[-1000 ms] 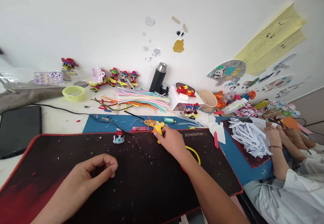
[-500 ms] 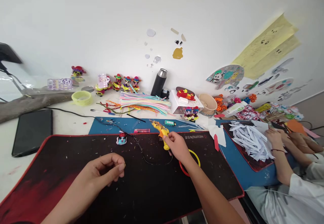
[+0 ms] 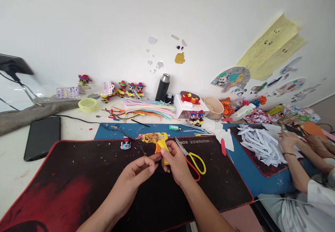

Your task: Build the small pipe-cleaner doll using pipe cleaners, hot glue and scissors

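Observation:
A yellow hot glue gun with an orange trigger is in my right hand, whose fingers wrap its handle. Its messy nozzle points left above the dark desk mat. My left hand is closed in a pinch, close against the gun's handle and my right fingers. Whatever the pinch holds is hidden or too small to name. Scissors with red and yellow handles lie on the mat just right of my right hand. A small blue figure with a red top stands near the mat's back edge.
Behind the mat lie pastel pipe cleaners, a black thermos and a white box. A black tablet is at left. At right, another person's hands are beside white paper strips.
My right hand has turned the glue gun so its nozzle points left, and has moved slightly left. My left hand has come rightward to meet it. The scissors are now more fully visible.

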Motion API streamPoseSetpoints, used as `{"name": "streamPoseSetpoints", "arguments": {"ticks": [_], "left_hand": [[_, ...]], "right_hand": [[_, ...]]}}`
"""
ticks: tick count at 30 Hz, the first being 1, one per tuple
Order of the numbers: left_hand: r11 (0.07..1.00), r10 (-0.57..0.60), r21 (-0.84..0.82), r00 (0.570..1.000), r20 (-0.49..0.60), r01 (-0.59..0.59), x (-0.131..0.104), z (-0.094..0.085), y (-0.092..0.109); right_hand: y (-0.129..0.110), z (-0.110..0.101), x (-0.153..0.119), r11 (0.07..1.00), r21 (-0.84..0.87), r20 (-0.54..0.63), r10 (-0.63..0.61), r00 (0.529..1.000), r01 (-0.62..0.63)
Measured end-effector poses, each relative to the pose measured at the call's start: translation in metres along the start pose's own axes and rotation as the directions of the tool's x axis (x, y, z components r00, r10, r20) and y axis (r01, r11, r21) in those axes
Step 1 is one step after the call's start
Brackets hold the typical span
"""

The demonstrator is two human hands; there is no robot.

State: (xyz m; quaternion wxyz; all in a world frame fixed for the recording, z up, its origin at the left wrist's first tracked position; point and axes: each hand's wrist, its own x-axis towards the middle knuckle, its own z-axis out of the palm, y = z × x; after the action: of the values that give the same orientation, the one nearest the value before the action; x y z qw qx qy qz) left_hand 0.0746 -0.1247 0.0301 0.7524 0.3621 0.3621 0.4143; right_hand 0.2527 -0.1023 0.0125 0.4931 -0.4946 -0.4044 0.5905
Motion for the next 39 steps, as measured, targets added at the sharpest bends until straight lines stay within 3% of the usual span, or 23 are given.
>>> {"name": "streamPoseSetpoints", "arguments": {"ticks": [5, 16, 24, 30, 39], "left_hand": [[0.999, 0.008, 0.044, 1.000, 0.006, -0.008, -0.005, 0.001, -0.003], [0.998, 0.038, 0.048, 0.997, 0.071, -0.041, -0.002, 0.003, 0.003], [0.997, 0.028, 0.075, 1.000, 0.013, -0.029, 0.007, -0.008, 0.012], [0.998, 0.005, 0.057, 1.000, 0.023, -0.006, 0.009, -0.014, 0.016], [0.995, -0.009, 0.097, 1.000, 0.005, 0.009, 0.016, -0.030, 0.019]], "right_hand": [[0.008, 0.001, -0.006, 0.992, 0.099, 0.118, 0.070, 0.991, -0.081], [0.005, 0.006, 0.000, 0.991, 0.074, 0.149, 0.103, 0.983, -0.115], [0.004, 0.014, 0.017, 0.990, 0.059, 0.239, 0.111, 0.965, -0.129], [0.007, 0.016, 0.029, 0.993, 0.084, 0.202, 0.066, 0.977, -0.084], [-0.002, 0.013, 0.032, 0.993, -0.056, 0.273, 0.119, 0.955, -0.108]]}}
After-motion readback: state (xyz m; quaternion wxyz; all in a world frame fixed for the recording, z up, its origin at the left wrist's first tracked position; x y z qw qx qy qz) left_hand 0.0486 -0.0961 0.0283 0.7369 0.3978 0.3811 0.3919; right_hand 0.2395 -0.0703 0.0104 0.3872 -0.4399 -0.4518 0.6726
